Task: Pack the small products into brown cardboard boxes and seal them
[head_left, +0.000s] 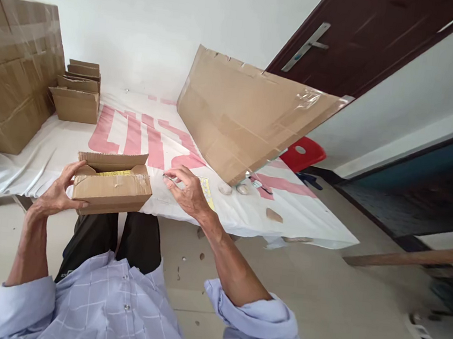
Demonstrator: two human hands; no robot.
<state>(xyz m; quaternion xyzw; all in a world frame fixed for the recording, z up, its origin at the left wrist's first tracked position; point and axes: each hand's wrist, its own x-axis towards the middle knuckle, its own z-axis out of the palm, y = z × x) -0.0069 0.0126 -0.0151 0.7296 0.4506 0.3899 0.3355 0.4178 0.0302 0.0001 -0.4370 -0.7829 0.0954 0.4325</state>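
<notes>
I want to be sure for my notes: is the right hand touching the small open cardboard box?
Apart. The head view shows white cloth between the right hand and the right end of the small open cardboard box.

No text clearly readable. Large red markings [149, 134] on white cloth [241, 219], partly covered, illegible. Yellow printed piece [118, 174] inside open carton [113, 192], yellow sheet [207, 192] on cloth, pale mark [66, 274] on dark trousers [138, 236]: print too small.

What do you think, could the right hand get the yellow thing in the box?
Probably yes: the right hand is close by and the box is open above the yellow thing, though its fingers seem to pinch something small.
</notes>
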